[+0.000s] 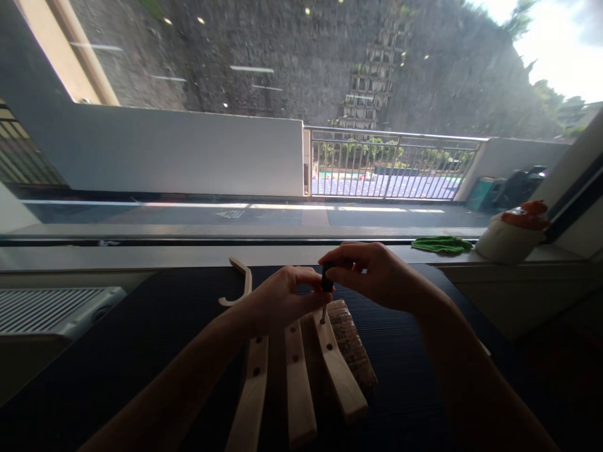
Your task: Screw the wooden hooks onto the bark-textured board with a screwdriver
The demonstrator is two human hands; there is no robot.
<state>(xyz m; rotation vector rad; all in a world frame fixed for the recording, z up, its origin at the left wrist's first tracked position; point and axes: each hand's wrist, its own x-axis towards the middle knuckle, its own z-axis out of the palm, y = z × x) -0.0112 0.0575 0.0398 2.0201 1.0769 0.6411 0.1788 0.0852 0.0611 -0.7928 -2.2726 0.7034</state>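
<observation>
A screwdriver with a black handle stands nearly upright, its metal shaft reaching down to a hole near the far end of the rightmost wooden piece. My right hand is closed around the top of the handle. Lower on the same tool, the fingers of my left hand pinch it. Two more pale wooden pieces, a middle one and a left one, lie alongside, each with two dark holes. Under the right piece's edge is a brown, tape-wrapped block.
On the dark table, a curved wooden hook lies at the far left. A green cloth and a white container with an orange top rest on the window sill. A radiator stands at left.
</observation>
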